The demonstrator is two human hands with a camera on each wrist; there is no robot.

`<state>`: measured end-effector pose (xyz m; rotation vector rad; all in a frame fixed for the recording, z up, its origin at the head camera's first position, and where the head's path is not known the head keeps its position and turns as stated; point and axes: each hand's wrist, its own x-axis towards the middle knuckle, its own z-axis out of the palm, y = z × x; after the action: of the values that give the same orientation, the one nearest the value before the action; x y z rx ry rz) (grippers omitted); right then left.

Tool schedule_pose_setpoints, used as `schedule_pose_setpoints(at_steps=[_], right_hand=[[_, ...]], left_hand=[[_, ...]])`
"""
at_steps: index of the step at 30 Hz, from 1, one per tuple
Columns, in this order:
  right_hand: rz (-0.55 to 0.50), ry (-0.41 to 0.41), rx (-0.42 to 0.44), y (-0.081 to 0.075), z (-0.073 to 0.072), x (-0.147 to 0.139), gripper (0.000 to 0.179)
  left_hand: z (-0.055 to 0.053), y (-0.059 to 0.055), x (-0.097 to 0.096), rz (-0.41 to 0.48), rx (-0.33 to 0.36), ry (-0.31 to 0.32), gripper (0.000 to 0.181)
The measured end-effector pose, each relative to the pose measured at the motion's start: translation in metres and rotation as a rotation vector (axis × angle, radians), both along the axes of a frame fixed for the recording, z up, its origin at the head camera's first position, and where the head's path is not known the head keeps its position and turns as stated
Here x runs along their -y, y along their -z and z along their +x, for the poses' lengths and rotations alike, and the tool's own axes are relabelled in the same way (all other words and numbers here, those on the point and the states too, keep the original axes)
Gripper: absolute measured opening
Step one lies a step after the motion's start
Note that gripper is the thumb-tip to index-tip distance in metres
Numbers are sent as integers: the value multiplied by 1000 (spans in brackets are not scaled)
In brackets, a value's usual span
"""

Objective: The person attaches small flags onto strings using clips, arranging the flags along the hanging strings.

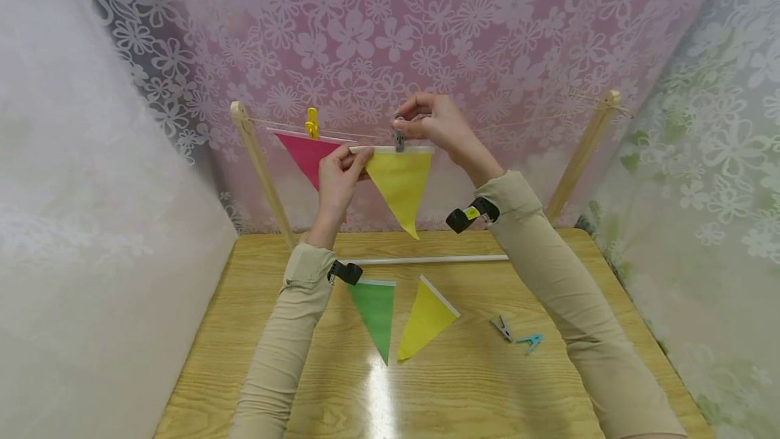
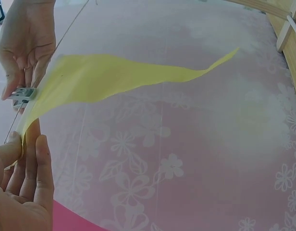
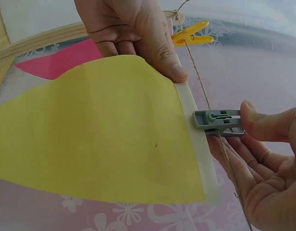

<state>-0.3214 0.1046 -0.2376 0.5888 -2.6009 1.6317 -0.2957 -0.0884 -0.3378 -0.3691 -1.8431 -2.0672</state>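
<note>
A yellow triangular pennant [image 1: 399, 178] with a white top strip hangs at the twine [image 3: 198, 77]. My left hand [image 1: 341, 175] pinches its upper left corner, thumb in front. With thumb and fingers my right hand [image 1: 435, 120] pinches the handles of a grey clothespin [image 3: 217, 121], whose tip meets the white strip near its middle. In the right wrist view the twine runs beneath that clothespin. Left of this pennant a pink pennant [image 1: 301, 151] hangs under a yellow clothespin [image 1: 312, 123], partly behind my left hand.
Two wooden posts [image 1: 262, 175] [image 1: 581, 158] hold the twine. On the wooden table [image 1: 244, 358] lie a green pennant [image 1: 376, 314], another yellow pennant [image 1: 428, 320], a grey clothespin [image 1: 502, 328] and a blue clothespin [image 1: 531, 342]. A white rod [image 1: 432, 259] lies behind them.
</note>
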Motion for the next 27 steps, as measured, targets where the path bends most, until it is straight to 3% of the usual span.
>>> schedule_pose_setpoints(at_steps=[27], right_hand=[[16,-11,30,1,3,-1,30]], left_hand=[[1,0,-4,-1,26,0,28]])
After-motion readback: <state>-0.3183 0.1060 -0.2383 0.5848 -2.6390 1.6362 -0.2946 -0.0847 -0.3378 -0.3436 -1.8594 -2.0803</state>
